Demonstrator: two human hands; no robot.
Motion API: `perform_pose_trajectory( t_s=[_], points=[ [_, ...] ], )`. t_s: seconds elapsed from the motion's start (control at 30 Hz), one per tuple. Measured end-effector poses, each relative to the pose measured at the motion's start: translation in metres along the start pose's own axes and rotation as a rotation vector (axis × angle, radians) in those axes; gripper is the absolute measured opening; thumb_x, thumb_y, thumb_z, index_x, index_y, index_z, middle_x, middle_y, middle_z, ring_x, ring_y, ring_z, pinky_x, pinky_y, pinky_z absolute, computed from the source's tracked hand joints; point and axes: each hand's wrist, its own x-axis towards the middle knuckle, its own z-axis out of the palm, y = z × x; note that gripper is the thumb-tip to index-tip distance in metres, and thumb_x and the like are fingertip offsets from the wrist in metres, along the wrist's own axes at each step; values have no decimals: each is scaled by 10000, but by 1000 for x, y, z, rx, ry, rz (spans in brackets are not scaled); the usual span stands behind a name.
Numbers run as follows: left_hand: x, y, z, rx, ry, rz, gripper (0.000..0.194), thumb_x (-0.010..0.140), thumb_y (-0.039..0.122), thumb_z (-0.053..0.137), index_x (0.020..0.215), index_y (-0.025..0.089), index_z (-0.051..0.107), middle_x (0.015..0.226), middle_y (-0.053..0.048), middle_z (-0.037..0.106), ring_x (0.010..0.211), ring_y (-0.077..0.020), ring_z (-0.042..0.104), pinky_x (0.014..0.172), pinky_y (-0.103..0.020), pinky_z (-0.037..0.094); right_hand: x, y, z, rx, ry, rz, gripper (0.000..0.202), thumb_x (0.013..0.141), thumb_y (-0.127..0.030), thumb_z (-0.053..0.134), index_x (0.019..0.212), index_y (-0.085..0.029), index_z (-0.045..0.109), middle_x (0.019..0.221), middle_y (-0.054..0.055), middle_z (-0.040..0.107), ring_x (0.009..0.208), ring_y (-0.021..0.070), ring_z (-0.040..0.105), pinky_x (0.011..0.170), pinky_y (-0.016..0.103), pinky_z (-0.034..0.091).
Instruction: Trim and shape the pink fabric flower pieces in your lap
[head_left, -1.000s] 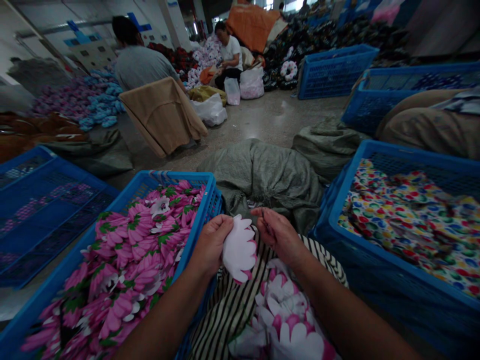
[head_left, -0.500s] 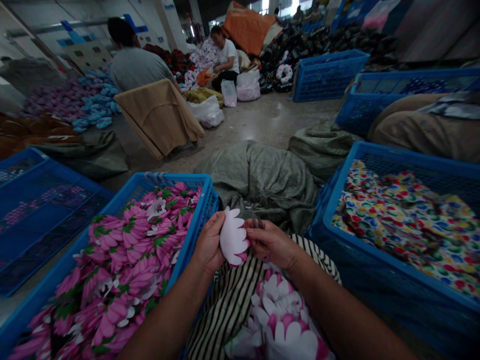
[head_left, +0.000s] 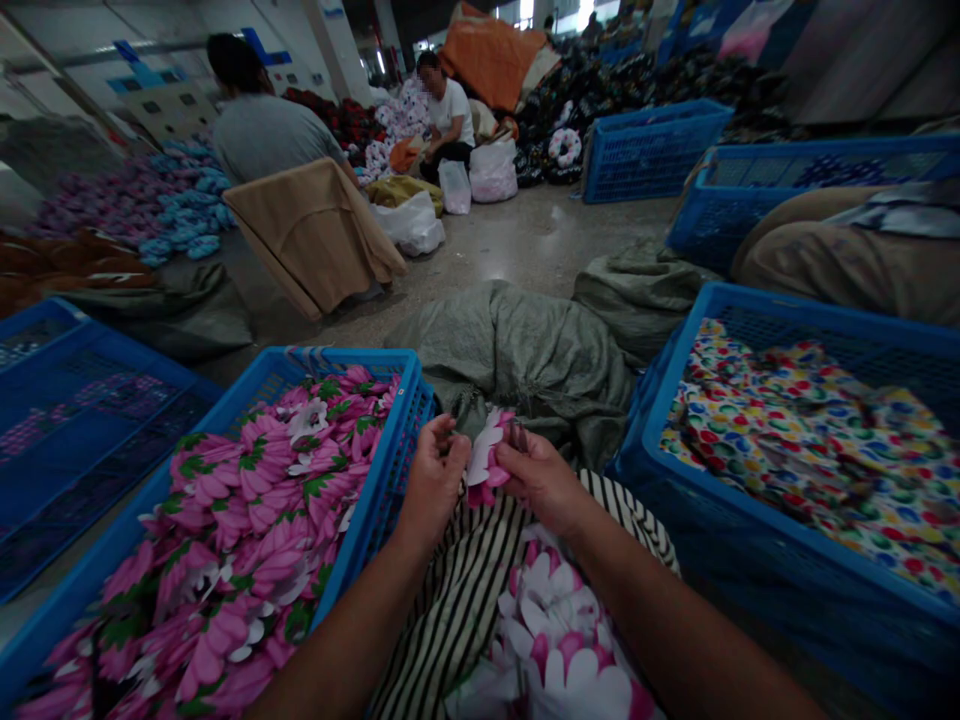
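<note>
My right hand (head_left: 541, 480) pinches a pink-and-white petal-shaped fabric piece (head_left: 485, 462) by its right side. A small dark pointed thing (head_left: 517, 436), perhaps snips, shows at the same hand's fingers; its kind is not clear. Beside the left edge of the piece is my left hand (head_left: 431, 480), fingers loosely curled and apart from the thumb. Whether the thumb tip touches the fabric I cannot tell. Below, on striped cloth (head_left: 431, 620) over my lap, lies a heap of similar white-and-pink pieces (head_left: 559, 620).
A blue crate (head_left: 416, 385) of pink flower pieces stands at my left, another blue crate (head_left: 667, 430) of colourful dotted fabric at my right. A grey-green sack (head_left: 517, 330) lies ahead. Two people (head_left: 277, 135) sit further off; another person's knee (head_left: 810, 245) shows at right.
The petal piece has turned from facing me to nearly edge-on and shifted slightly right. My right hand has closed on it, and my left fingers have come off its left side.
</note>
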Motion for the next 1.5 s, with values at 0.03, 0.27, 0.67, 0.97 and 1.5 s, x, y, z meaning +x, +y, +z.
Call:
perform_pose_trajectory(
  t_s=[0.03,0.27,0.67,0.97,1.5],
  points=[
    [-3,3,-1,28,-23,12,427,666,364,672,1034,176,567,1086,-74,580,941,-182,563,767,-236,426,1,2,0,-78,31,-74,228,708,-366,620,688,-173,500,560,-58,444,455,65,355,436,187,285],
    [-20,10,11,-33,-319,-163,245,703,280,657,905,142,645,819,-40,678,807,-181,606,768,-258,440,2,4,4,-267,-47,-156,171,754,-284,570,654,-164,501,603,-43,463,560,92,407,554,221,343],
    [-7,31,-7,-805,-355,-466,367,863,268,401,609,153,639,568,-23,672,610,-159,653,747,-333,506,-7,-8,-4,475,-204,91,233,695,-324,683,752,-197,497,412,-129,338,303,8,111,332,139,193],
    [-4,78,-11,-745,-191,-316,290,833,342,468,666,143,597,586,-8,652,532,-117,614,622,-248,505,-5,1,-7,353,-208,152,259,747,-343,639,640,-173,476,451,-95,416,295,8,148,300,136,184],
    [-93,-3,-137,427,-17,222,229,714,332,583,885,180,593,870,-61,642,843,-203,605,810,-352,454,-115,-53,-34,388,221,-173,118,761,-227,599,691,-172,522,500,-93,391,302,13,237,311,143,279]
  ],
)
